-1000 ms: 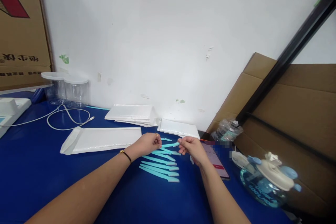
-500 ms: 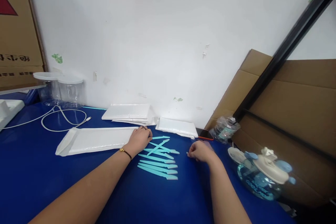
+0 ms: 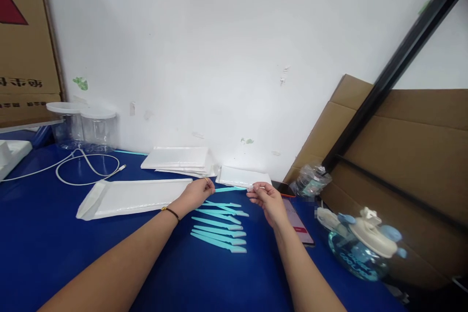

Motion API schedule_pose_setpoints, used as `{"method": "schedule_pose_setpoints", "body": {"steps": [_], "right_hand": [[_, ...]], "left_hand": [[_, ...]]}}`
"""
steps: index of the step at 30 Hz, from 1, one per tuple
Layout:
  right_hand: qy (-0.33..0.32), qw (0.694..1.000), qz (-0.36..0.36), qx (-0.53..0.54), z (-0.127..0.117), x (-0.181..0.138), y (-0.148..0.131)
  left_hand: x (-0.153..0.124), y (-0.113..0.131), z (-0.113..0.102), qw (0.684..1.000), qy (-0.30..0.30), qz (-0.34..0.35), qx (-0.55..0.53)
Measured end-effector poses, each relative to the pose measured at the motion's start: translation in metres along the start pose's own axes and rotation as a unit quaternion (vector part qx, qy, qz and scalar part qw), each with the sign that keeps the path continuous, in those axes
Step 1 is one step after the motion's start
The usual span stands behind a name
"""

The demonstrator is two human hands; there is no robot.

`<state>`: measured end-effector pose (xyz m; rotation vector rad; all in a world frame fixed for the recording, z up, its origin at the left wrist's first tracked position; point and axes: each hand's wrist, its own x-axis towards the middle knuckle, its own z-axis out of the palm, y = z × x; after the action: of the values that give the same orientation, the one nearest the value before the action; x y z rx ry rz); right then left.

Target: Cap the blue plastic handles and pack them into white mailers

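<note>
Several slim teal razor-like sticks (image 3: 219,234) lie in a loose row on the blue table (image 3: 54,253). My left hand (image 3: 195,192) and my right hand (image 3: 265,197) each pinch one end of a single teal stick (image 3: 230,188), holding it level just above the row, in front of a small white padded envelope (image 3: 243,175). A dark bracelet sits on my left wrist and a ring on one finger. Both hands' fingers are closed in a pinch.
A long white padded envelope (image 3: 135,196) lies left of my left hand; a stack of envelopes (image 3: 177,158) is by the wall. A phone (image 3: 298,222), blue water jug (image 3: 361,248), crumpled bottle (image 3: 310,180), cardboard, white cable (image 3: 87,168) and clear jars (image 3: 84,126) surround the area.
My left hand left the long envelope's edge and my right hand rose from the table. Both now hold a teal stick between them, farther back than a second ago.
</note>
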<state>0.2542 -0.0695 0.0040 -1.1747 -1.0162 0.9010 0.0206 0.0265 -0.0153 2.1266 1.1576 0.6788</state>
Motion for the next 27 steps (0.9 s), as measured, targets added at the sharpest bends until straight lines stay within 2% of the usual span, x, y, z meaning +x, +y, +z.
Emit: {"method": "schedule_pose_setpoints", "body": {"steps": [12, 20, 27], "right_hand": [[-0.012, 1.0, -0.016, 0.005, 0.006, -0.001, 0.005], [0.051, 0.997, -0.052, 0.027, -0.006, 0.001, -0.006], [0.003, 0.994, -0.08, -0.069, -0.007, 0.0, -0.003]], "left_hand": [[-0.003, 0.004, 0.001, 0.997, -0.025, 0.013, -0.069], [0.0, -0.002, 0.002, 0.996, -0.01, 0.016, -0.086], [-0.003, 0.004, -0.001, 0.995, -0.016, 0.007, -0.099]]}}
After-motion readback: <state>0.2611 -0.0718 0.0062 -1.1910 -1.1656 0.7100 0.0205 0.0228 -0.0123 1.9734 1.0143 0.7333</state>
